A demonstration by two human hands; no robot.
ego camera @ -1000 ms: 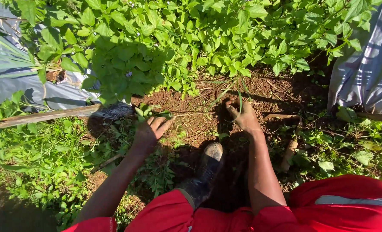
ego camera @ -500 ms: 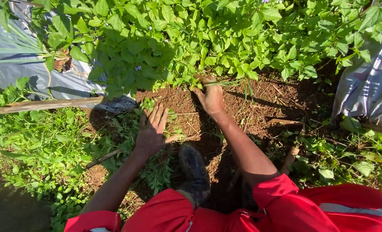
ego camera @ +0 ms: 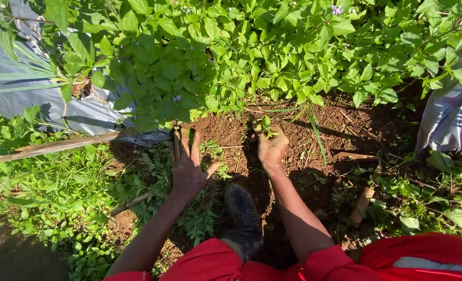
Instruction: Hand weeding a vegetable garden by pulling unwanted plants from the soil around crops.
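My left hand [ego camera: 186, 158] is stretched out flat with fingers apart, reaching toward the base of the leafy green plants [ego camera: 231, 57] at the edge of the bare brown soil [ego camera: 231, 135]. It holds nothing. My right hand [ego camera: 270, 144] is closed around a small green weed [ego camera: 265, 126] low on the soil, just below the plants' stems. Both forearms come out of red sleeves [ego camera: 303, 263] at the bottom edge. A muddy dark boot [ego camera: 243, 218] rests between my arms.
Grey plastic sheeting lies at the left [ego camera: 28, 99] and at the right [ego camera: 454, 117]. A wooden pole [ego camera: 54, 147] runs along the ground at the left. Low weeds [ego camera: 49, 208] cover the left side; a thin stick [ego camera: 132, 203] lies among them.
My right hand has moved left along the soil and closed on a small weed. My left hand has reached further forward and opened flat toward the plants.
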